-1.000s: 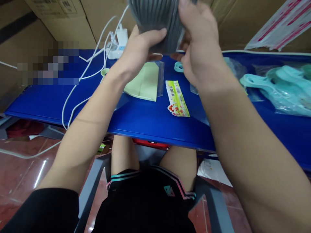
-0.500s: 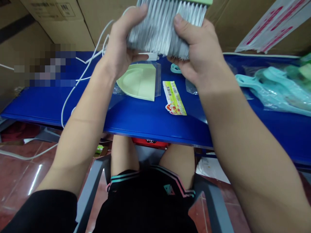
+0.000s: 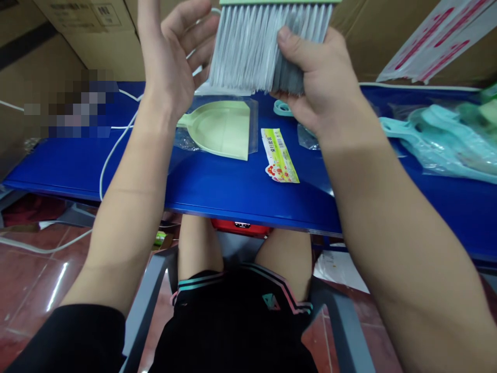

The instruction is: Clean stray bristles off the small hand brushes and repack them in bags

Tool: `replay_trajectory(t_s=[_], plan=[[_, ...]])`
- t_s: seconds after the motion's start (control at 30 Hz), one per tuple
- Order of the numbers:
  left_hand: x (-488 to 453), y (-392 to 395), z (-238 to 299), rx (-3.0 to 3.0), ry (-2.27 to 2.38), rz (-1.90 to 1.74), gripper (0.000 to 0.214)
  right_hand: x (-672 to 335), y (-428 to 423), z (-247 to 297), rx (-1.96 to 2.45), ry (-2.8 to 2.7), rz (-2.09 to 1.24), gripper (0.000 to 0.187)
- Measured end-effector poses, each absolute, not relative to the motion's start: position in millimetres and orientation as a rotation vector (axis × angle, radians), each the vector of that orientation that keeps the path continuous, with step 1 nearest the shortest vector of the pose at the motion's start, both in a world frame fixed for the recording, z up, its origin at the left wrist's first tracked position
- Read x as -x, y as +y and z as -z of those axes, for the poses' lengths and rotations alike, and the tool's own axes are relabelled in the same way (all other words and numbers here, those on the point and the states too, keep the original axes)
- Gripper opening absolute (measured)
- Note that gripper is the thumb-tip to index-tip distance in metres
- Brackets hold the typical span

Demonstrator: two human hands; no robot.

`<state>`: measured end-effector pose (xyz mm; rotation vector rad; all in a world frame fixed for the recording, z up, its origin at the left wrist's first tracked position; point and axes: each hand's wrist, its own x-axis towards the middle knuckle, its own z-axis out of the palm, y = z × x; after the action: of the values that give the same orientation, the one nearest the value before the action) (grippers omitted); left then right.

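A hand brush [image 3: 248,49] with grey-white bristles and a pale green top edge is held up over the table, bristles pointing down. My right hand [image 3: 314,72] grips it at the right end, thumb across the bristles. My left hand [image 3: 174,57] is beside the brush's left end, fingers spread and holding nothing. Below lies a pale green dustpan [image 3: 223,129], its handle end partly behind my left wrist, on a clear plastic bag [image 3: 253,124]. A yellow-green printed card [image 3: 280,155] lies to the right of the dustpan.
Light blue plastic pieces [image 3: 438,129] in clear wrapping lie at the right of the blue table [image 3: 233,197]. A small light blue item [image 3: 282,108] sits near my right hand. A white cable [image 3: 112,160] runs down the left side. Cardboard boxes [image 3: 373,46] stand behind.
My left hand has let go of the brush and moved left, its fingers spreading. The right hand still grips the brush, whose bristles now hang straighter.
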<state>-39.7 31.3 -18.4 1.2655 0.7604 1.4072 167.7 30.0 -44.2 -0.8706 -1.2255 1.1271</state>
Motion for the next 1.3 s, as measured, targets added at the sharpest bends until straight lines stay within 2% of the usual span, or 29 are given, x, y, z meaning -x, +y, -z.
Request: replay_trajectory(t_s=[0.13, 0.27, 0.53, 0.63, 0.77, 0.9, 1.2, 1.3], plan=[[45, 37, 24, -1.567, 0.722, -1.271, 0.076, -172, 35, 46, 0.873, -1.34, -1.098, 0.025], [45, 50, 33, -1.637, 0.571, -1.089, 0.04, -174, 41, 49, 0.802, -1.426, -1.068, 0.028], [41, 70, 48, -1.711, 0.466, -1.098, 0.062, -170, 38, 52, 0.66, -1.516, -1.095, 0.023], [40, 73, 48, -1.734, 0.43, -1.132, 0.061, -168, 33, 50, 0.617, -1.5, -1.097, 0.018], [42, 76, 49, -1.756, 0.413, -1.186, 0.055, -168, 31, 48, 0.667, -1.51, -1.09, 0.022], [42, 76, 50, -1.745, 0.413, -1.254, 0.06, -167, 33, 50, 0.742, -1.515, -1.011, 0.024], [40, 78, 52, -1.727, 0.416, -1.256, 0.054, -164, 35, 54, 0.74, -1.515, -0.938, 0.015], [40, 79, 52, -1.725, 0.419, -1.263, 0.056, -164, 33, 54, 0.73, -1.54, -0.922, 0.021]])
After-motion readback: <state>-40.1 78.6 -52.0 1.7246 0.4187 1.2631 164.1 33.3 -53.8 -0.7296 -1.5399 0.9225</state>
